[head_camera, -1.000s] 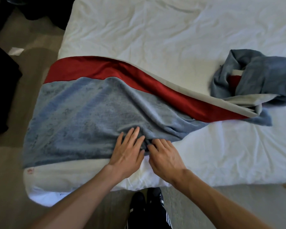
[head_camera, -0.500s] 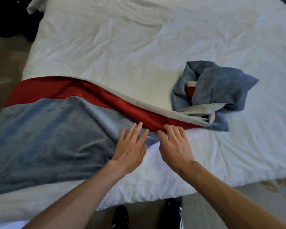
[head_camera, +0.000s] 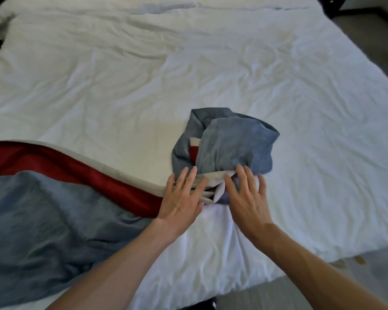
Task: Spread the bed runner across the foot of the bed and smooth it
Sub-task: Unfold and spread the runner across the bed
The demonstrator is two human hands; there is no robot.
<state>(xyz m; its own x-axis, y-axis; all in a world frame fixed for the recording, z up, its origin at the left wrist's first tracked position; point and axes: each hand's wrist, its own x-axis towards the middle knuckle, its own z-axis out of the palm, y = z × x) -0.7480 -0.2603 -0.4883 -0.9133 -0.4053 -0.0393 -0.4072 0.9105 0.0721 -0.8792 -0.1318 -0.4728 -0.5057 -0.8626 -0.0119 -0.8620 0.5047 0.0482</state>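
Left hand (head_camera: 181,199) flat, fingers spread | right hand (head_camera: 248,198) likewise | bed runner (head_camera: 229,144) bunched beneath both fingertips

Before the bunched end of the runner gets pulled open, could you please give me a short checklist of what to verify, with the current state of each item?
1. Both hands at the bunch: ok. The left hand and right hand lie open at its near edge.
2. Grip on the fabric: not ok. Fingers are spread flat, nothing pinched.
3. Left part of the bed runner spread: ok, though its red band curves and the blue shows creases.
4. Right end unfolded: not ok. The bunched end is still a heap.
5. Space to the right on the white bedding: ok, nothing lies there.
6. Runner's far right corner: cannot tell, hidden in the folds.
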